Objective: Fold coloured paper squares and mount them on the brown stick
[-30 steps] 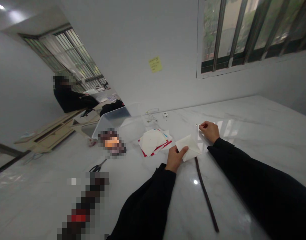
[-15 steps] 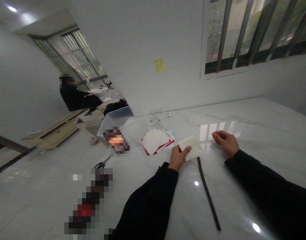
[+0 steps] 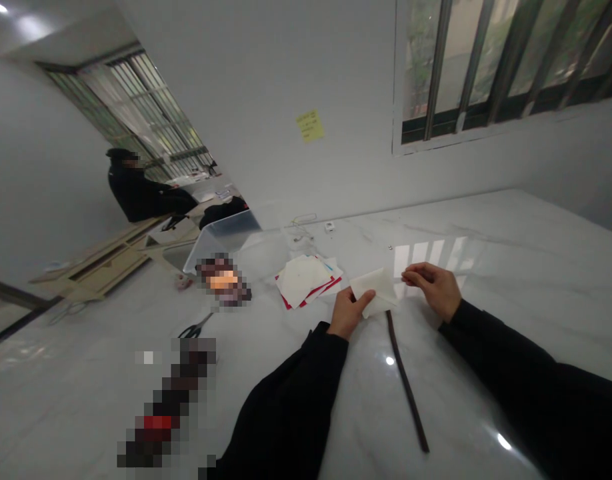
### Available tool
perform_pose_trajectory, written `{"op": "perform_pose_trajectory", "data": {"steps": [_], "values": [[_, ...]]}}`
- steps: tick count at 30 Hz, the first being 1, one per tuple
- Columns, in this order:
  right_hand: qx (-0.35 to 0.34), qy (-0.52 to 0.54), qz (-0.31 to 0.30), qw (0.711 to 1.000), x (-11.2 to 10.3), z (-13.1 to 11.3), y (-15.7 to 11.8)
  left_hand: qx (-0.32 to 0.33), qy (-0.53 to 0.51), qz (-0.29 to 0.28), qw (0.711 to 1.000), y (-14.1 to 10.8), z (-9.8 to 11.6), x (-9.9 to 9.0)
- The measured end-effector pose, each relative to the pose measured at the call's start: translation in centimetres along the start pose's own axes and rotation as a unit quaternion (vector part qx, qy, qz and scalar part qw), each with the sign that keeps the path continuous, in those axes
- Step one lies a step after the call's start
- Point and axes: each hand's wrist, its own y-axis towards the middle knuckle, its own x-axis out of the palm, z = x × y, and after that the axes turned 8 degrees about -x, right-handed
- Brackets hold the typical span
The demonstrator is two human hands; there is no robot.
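Observation:
My left hand (image 3: 347, 312) is closed on a cream sheet of paper (image 3: 381, 293), thumb on top, just above the table. To the right of the sheet, my right hand (image 3: 439, 292) has its thumb and fingertips pinched together, a little apart from the paper's edge. Whatever may be between those fingertips is too small to make out. A thin dark brown stick (image 3: 405, 379) lies on the table, its far end by the paper's lower edge. Left of my left hand is a loose stack of paper (image 3: 304, 275), cream on top with red edges showing.
Scissors (image 3: 193, 329) lie on the marble-patterned table left of my arm, near two blurred-out objects. Behind stands a clear plastic bin (image 3: 231, 230). A small white item (image 3: 329, 227) is by the wall, below a yellow note (image 3: 311, 127). A person (image 3: 143, 190) sits far left.
My right hand has come left, closer to the paper, with its fingertips pinched. My left hand keeps its hold on the sheet. The whole view has shifted slightly.

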Motion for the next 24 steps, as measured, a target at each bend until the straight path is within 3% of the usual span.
{"op": "perform_pose_trajectory", "data": {"steps": [4,7,14,24], "values": [[-0.109,-0.06,-0.087,0.988,2.0,-1.9,-1.5,0.003,0.026,-0.014,1.0,0.0,0.1,0.0],[-0.16,-0.107,-0.109,0.975,2.8,-2.2,-2.1,0.012,0.049,-0.027,0.998,-0.1,0.1,-0.1],[-0.136,-0.1,-0.163,0.972,2.9,-1.1,-2.2,0.015,0.051,-0.037,0.998,-0.4,0.3,0.1],[-0.119,-0.116,-0.153,0.974,2.8,-1.2,-2.5,0.034,0.06,-0.052,0.996,-0.7,0.4,0.0]]}}
